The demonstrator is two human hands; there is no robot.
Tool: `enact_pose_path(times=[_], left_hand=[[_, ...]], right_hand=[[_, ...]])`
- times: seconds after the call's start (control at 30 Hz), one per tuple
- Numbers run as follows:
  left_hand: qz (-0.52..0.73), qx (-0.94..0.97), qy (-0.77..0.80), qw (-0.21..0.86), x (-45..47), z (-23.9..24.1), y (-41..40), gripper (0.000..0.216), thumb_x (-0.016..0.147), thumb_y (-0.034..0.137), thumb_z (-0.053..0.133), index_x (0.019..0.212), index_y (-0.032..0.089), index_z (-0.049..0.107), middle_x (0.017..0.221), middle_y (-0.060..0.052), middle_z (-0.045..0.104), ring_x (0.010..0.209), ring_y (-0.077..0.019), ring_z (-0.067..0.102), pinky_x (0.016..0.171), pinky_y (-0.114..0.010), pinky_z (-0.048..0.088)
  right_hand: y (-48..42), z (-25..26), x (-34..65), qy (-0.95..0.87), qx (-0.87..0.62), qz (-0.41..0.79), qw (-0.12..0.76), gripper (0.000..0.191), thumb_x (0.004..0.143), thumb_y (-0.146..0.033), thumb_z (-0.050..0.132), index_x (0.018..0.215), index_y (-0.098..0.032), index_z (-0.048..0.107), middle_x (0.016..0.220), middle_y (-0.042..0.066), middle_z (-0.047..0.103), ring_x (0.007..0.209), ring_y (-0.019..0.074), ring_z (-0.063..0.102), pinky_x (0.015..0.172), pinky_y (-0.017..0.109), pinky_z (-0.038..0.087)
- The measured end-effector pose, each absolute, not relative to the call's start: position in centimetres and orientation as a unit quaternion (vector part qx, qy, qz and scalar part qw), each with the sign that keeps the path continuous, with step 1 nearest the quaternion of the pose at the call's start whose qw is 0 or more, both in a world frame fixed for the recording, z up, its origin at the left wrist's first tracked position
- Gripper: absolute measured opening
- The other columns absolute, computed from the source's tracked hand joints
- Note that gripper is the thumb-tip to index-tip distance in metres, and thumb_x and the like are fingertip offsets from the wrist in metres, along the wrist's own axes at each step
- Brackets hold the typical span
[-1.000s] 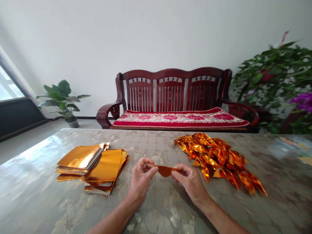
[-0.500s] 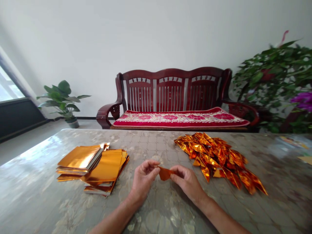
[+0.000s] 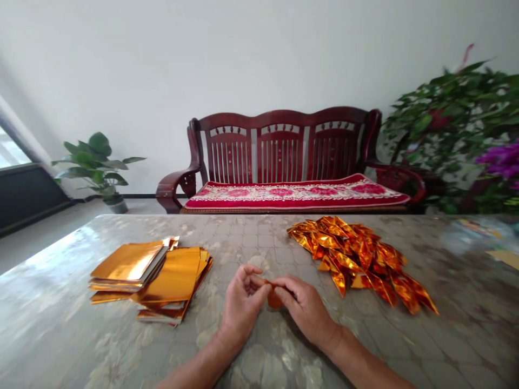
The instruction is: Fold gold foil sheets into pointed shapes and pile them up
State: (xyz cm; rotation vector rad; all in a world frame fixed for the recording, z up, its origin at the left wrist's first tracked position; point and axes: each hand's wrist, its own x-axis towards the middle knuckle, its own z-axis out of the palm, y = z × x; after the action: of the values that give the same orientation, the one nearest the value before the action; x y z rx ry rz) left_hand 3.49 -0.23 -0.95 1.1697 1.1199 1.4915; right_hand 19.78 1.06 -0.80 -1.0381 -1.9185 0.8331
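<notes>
Between my two hands is a small folded piece of gold foil paper, mostly covered by my fingers. My left hand pinches its left side with thumb and fingers. From the other side, my right hand grips it, the thumb lying across its face. Flat gold foil sheets lie in uneven stacks to the left of my hands. To the right is a heap of folded, pointed gold foil pieces.
The table has a patterned, glossy cover. A clear plastic bag and a tan flat piece lie at its right. Behind stands a dark red wooden bench with a red floral cushion, between potted plants.
My hands have come closer together, the right one moving left over the foil paper, so less of it shows. The view has shifted slightly.
</notes>
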Motion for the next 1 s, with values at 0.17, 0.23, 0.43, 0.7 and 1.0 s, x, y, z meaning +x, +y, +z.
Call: enact_pose_path(times=[0.17,0.23,0.43,0.7,1.0], left_hand=[[0.599,0.468,0.465,0.453,3.9,-1.5,-0.6,0.026,0.071,0.024,0.076,0.086,0.018,0.054,0.067,0.005,0.064,0.06,-0.0101,0.06,0.06,-0.019,0.047],[0.59,0.476,0.475,0.447,3.9,-1.6,-0.6,0.025,0.07,0.024,0.077,0.083,0.018,0.056,0.068,0.004,0.064,0.061,-0.0101,0.06,0.06,-0.019,0.046],[0.578,0.485,0.483,0.444,3.9,-2.1,-0.6,0.027,0.07,0.023,0.077,0.086,0.018,0.055,0.066,0.005,0.063,0.06,-0.0101,0.06,0.059,-0.019,0.046],[0.555,0.48,0.451,0.508,3.7,-1.1,-0.7,0.023,0.072,0.031,0.074,0.087,0.017,0.064,0.065,0.001,0.069,0.053,-0.0124,0.062,0.053,-0.022,0.051],[0.517,0.496,0.46,0.525,2.7,-0.5,-0.2,0.024,0.072,0.037,0.074,0.078,0.014,0.071,0.058,-0.002,0.071,0.047,-0.0129,0.063,0.05,-0.023,0.052]], right_hand=[[0.7,-0.7,19.3,-0.748,-0.414,0.325,0.405,0.022,0.097,-0.035,0.05,0.099,-0.023,0.068,0.087,0.001,0.069,0.082,0.0168,0.064,0.076,0.026,0.046],[0.6,-0.7,19.3,-0.738,-0.418,0.339,0.407,0.022,0.097,-0.035,0.05,0.097,-0.023,0.068,0.085,0.0,0.069,0.079,0.0163,0.064,0.073,0.025,0.045],[0.9,-0.8,19.4,-0.736,-0.423,0.341,0.405,0.018,0.094,-0.03,0.053,0.09,-0.022,0.069,0.083,-0.001,0.07,0.078,0.0155,0.064,0.072,0.024,0.044],[1.4,-1.1,19.8,-0.742,-0.44,0.317,0.394,0.02,0.094,-0.031,0.054,0.084,-0.022,0.069,0.073,-0.001,0.068,0.068,0.0143,0.06,0.066,0.023,0.041],[1.6,-0.8,20.0,-0.738,-0.42,0.35,0.395,0.02,0.091,-0.028,0.056,0.076,-0.02,0.067,0.068,-0.003,0.065,0.066,0.0127,0.057,0.065,0.021,0.04]])
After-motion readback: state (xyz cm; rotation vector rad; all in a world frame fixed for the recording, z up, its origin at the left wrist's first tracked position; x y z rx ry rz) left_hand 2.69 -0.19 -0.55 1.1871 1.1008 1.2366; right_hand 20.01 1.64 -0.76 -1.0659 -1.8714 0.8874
